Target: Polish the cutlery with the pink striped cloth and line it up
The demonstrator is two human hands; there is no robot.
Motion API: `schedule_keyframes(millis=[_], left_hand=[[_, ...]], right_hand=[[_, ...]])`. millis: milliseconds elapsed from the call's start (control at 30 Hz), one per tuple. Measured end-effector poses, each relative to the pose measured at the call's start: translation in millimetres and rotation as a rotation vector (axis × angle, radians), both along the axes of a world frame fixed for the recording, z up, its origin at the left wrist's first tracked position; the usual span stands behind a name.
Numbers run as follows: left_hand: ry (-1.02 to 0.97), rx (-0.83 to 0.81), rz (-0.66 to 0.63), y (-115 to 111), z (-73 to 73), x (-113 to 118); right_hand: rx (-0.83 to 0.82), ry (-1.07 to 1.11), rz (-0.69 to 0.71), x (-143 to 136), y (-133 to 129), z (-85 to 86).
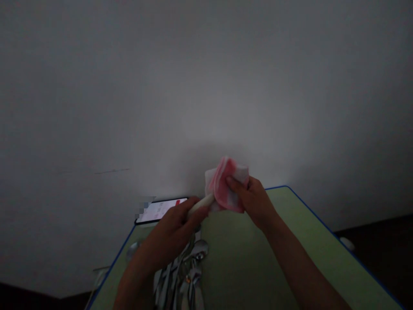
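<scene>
My left hand (180, 217) is closed around a pale, whitish handle (200, 205) that slants up to the right. The far end of that utensil is hidden inside a folded pink and white cloth (226, 185), so its kind does not show. Gripping the cloth from the right is my right hand (253, 196), its thumb pressed on the pink side. Both hands are held above the far part of the table. Below my left forearm lies a pile of metal spoons and other cutlery (180, 275), partly covered by the arm.
The green table (245, 258) has a blue edge and stands against a grey wall (206, 86). A tablet with a lit screen (163, 210) lies at the back left. A round shiny object (133, 249) sits near the left edge, partly behind my arm.
</scene>
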State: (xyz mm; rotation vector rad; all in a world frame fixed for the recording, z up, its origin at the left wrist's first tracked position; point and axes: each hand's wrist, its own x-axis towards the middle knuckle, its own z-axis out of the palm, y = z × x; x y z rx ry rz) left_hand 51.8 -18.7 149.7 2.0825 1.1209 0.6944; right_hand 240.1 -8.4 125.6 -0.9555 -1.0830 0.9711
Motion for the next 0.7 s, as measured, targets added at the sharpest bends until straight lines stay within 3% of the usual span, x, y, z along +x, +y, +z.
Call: schedule_keyframes(millis=[200, 367, 700], left_hand=[[-0.133, -0.019, 0.059, 2.4, -5.3, 0.8], [-0.16, 0.069, 0.087, 6.4, -6.8, 1.0], [-0.134, 0.071, 0.082, 3.9, -3.6, 1.3]], right_hand=[[-0.031, 0.222, -0.152, -2.7, 7.9, -7.6], [-0.01, 0.253, -0.126, -3.6, 10.4, -12.2], [-0.017, 0.241, -0.083, -1.6, 10.5, -11.4]])
